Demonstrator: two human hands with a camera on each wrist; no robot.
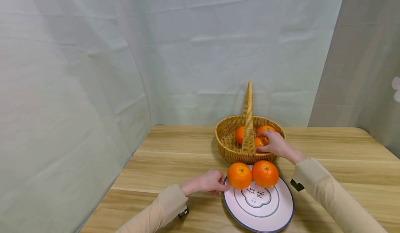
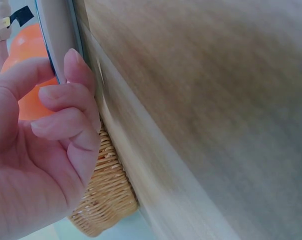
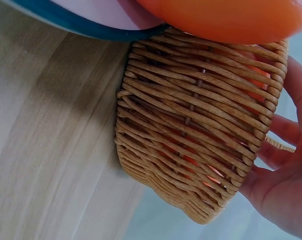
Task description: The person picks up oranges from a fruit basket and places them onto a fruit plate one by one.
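My left hand pinches the left rim of a white plate with a dark blue edge; its other fingers curl underneath in the left wrist view. Two oranges, one on the left and one on the right, sit side by side on the plate's far part. Behind it stands a wicker basket with a tall handle. Reaching over the basket's right side, my right hand grips an orange inside. Two more oranges lie in the basket, partly hidden by the handle and the hand.
The wooden table carries the plate in front of the basket, close together. Pale cloth hangs behind the table and along its left side. The basket's handle rises just left of my right hand.
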